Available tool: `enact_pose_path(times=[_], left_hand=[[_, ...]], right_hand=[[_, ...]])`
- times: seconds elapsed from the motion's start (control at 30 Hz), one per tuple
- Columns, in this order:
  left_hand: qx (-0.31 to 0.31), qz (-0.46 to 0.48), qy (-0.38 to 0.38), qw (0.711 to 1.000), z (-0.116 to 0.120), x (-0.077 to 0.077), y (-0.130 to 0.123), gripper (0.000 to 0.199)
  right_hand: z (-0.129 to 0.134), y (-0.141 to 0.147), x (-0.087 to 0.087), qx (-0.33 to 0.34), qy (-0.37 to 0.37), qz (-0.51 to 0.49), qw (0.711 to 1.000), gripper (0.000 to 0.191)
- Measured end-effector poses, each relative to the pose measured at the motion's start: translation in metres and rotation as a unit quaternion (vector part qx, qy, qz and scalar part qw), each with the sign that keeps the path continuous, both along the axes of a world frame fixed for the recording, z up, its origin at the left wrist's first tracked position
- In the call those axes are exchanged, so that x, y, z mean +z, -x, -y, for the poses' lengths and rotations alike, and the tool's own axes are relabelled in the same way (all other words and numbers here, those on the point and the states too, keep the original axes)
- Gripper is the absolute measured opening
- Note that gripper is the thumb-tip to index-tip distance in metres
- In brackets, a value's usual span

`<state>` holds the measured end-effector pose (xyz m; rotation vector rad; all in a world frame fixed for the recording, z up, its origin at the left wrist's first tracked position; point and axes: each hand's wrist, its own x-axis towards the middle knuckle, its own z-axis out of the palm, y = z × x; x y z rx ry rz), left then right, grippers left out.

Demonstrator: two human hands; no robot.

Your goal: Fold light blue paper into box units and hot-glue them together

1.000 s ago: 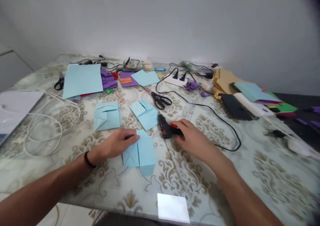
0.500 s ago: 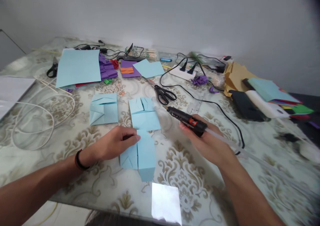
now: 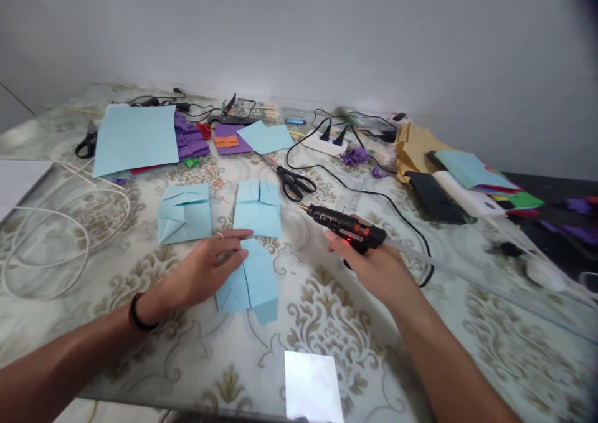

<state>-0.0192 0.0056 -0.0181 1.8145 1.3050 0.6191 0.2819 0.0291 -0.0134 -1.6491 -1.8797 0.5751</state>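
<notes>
My left hand (image 3: 210, 266) rests over the upper left part of a folded light blue paper (image 3: 261, 276), thumb and index finger at its top edge. In my right hand (image 3: 374, 264) is a black glue gun (image 3: 348, 223), its tip pointing left and a small red light showing. A clear glue stick (image 3: 413, 248) runs out of its back. Two more folded blue papers lie beyond my left hand, one at the left (image 3: 185, 214) and one nearer the middle (image 3: 258, 210). Black scissors (image 3: 294, 183) lie just beyond the gun's tip.
A large blue sheet (image 3: 137, 137) lies by purple paper pieces (image 3: 189, 137). Behind stands a white power strip (image 3: 326, 142) with black cables. White cord (image 3: 86, 223) loops at the left. A phone (image 3: 436, 197) and brown paper (image 3: 415, 146) are at the right.
The view has shifted a little. My left index finger now reaches out along the paper's top edge. The glue gun has turned in my right hand, showing its side and red light.
</notes>
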Motion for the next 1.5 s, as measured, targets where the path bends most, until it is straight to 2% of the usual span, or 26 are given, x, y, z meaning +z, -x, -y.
enact_pose_path(times=[0.1,0.3,0.4,0.47,0.63,0.83,1.07,1.5], left_hand=[[0.009,-0.012,-0.012,1.0,0.0,-0.001,0.001,0.039],[-0.033,0.003,0.073,0.997,0.005,-0.002,0.0,0.043],[-0.04,0.017,0.102,0.994,0.006,-0.002,-0.001,0.04],[-0.041,0.017,0.108,0.993,0.006,-0.002,-0.001,0.037],[-0.042,0.006,0.09,0.995,0.006,-0.001,-0.002,0.037],[-0.051,0.007,0.073,0.996,0.007,-0.001,-0.004,0.037],[-0.054,0.004,0.069,0.996,0.008,0.001,-0.005,0.035],[-0.055,0.002,0.066,0.996,0.008,-0.001,-0.005,0.035]], right_hand=[[0.002,0.003,0.003,0.017,0.016,-0.027,0.999,0.029],[0.013,0.021,0.008,0.156,0.039,-0.128,0.979,0.028],[0.018,0.032,0.004,0.223,0.04,-0.168,0.959,0.022],[0.02,0.037,-0.001,0.243,0.03,-0.176,0.954,0.017],[0.024,0.043,-0.009,0.248,0.024,-0.168,0.954,0.017],[0.026,0.045,-0.011,0.225,0.017,-0.157,0.962,0.024],[0.026,0.046,-0.014,0.245,-0.001,-0.165,0.955,0.025],[0.026,0.048,-0.016,0.234,-0.004,-0.155,0.96,0.031]])
